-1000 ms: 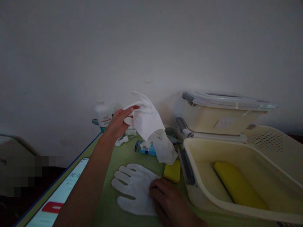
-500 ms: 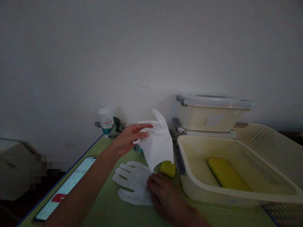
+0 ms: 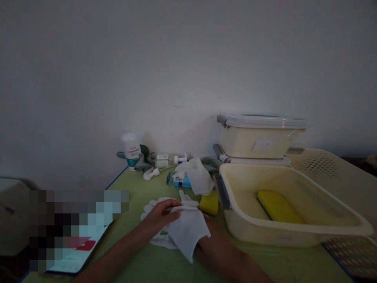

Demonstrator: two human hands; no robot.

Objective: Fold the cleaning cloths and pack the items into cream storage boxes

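Observation:
A white glove [image 3: 190, 226] hangs between my two hands over the table. My left hand [image 3: 165, 212] pinches it near its upper left side, thumb and fingers closed on the cloth. The glove covers most of my right hand [image 3: 208, 236], so its fingers are hidden; I cannot tell whether they grip the cloth. Beneath lies a second white glove [image 3: 149, 208], flat, its fingers pointing left. Farther back, more white glove cloth [image 3: 202, 177] lies crumpled over a blue-labelled bottle [image 3: 179, 181]. A yellow sponge-like piece [image 3: 209, 203] is just beyond my right hand.
To the right stands an open cream tub [image 3: 244, 226] with a yellow sponge [image 3: 278, 206] in it. Behind it is a lidded box [image 3: 253, 141], beside a perforated basket [image 3: 341, 177]. A white bottle [image 3: 131, 151] and a pump bottle [image 3: 166, 160] are at the back; a phone [image 3: 70, 259] lies left.
My left hand has brought the raised glove down and toward me, over my right hand. The bottles and crumpled cloth behind it have come into view.

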